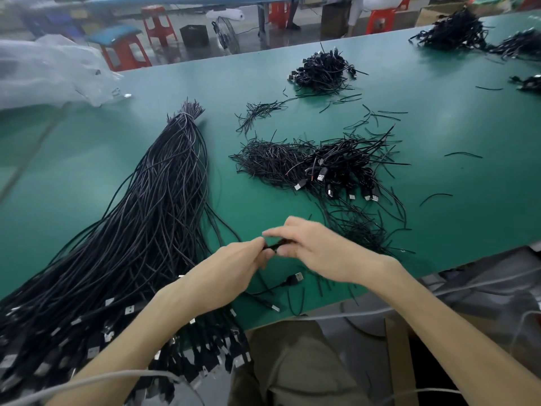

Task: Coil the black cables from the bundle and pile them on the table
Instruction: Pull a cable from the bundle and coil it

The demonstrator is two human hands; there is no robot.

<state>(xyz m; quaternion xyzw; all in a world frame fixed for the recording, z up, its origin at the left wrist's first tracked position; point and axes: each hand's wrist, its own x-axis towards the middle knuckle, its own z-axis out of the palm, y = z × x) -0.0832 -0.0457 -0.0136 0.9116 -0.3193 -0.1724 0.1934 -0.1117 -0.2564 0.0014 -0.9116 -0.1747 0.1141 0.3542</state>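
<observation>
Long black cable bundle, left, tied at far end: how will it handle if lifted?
Probably floppy: the long black cable bundle fans out loosely below its tie. Likely heavy, with so many strands. Its silver-tipped plugs may snag the green table edge.

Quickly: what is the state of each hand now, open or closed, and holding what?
Left hand: closed, pinching the black cable.
Right hand: closed, fingers curled round the same cable.

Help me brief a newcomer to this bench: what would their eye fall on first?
First the long bundle of black cables, fanning across the left of the green table. Then the left hand and right hand at front centre, pinching one black cable between them. Beyond them lies a tangled pile of coiled cables.
</observation>
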